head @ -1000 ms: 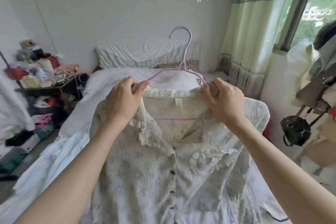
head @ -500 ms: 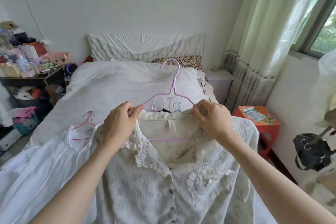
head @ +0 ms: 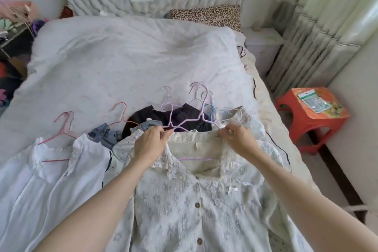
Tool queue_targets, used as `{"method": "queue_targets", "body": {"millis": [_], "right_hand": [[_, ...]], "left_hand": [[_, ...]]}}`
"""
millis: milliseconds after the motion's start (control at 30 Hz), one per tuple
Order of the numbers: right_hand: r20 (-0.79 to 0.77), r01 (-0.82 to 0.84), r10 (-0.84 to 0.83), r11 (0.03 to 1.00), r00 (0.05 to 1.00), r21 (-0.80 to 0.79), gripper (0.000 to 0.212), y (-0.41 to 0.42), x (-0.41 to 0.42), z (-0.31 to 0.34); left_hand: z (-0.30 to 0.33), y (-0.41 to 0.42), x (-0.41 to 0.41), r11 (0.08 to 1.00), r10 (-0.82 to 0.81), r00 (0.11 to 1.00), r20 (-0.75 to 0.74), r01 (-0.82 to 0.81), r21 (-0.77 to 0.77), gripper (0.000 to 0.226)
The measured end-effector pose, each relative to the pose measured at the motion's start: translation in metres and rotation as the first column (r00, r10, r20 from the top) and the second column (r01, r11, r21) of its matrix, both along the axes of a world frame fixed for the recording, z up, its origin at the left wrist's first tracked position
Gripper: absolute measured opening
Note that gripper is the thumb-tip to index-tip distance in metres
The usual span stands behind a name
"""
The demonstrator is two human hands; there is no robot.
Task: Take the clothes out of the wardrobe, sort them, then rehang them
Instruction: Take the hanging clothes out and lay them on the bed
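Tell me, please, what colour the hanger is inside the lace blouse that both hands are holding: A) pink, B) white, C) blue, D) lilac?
D: the hanger whose shoulders the left hand and right hand pinch is lilac, its lower bar showing through the neckline of the lace blouse.

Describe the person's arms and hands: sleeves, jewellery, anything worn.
Both forearms are bare as far as the frame shows: no sleeves, watch or bracelets. The left hand shows no rings. The right hand has something small and pale on one finger, possibly a ring; too blurred to tell.
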State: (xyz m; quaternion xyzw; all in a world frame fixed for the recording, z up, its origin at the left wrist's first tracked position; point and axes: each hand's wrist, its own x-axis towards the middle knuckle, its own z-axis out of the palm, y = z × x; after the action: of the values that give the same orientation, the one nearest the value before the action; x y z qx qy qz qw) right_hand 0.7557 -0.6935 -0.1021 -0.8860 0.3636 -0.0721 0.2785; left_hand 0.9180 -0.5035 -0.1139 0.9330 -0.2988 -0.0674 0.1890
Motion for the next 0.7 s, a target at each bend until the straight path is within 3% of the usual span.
{"method": "queue_targets", "body": {"millis": [267, 500, 600, 700], "right_hand": [[-0.049, 0.049, -0.050, 0.999, 0.998, -0.019, 0.026, -0.051, 0.068, -0.081], [-0.153, 0.098, -0.099, 0.995, 0.983, -0.015, 0.039, -0.049, 0.067, -0.137], [-0.092, 0.011, -0.022, 0.992, 0.996, -0.122, 0.054, -0.035, 0.045, -0.146], [-0.184, -0.081, 0.057, 0.988, 0.981, -0.129, 0.058, -0.016, 0.013, -0.150]], "left_hand": [[-0.074, -0.057, 0.063, 0.997, 0.012, 1.000, 0.008, -0.013, 0.074, 0.042], [-0.135, -0.060, 0.065, 0.987, -0.068, 0.997, -0.046, 0.074, 0.140, 0.039], [-0.150, -0.042, 0.052, 0.966, -0.180, 0.984, -0.006, 0.178, 0.186, 0.051], [-0.154, -0.018, 0.019, 0.953, -0.253, 0.966, 0.058, 0.239, 0.186, 0.054]]}}
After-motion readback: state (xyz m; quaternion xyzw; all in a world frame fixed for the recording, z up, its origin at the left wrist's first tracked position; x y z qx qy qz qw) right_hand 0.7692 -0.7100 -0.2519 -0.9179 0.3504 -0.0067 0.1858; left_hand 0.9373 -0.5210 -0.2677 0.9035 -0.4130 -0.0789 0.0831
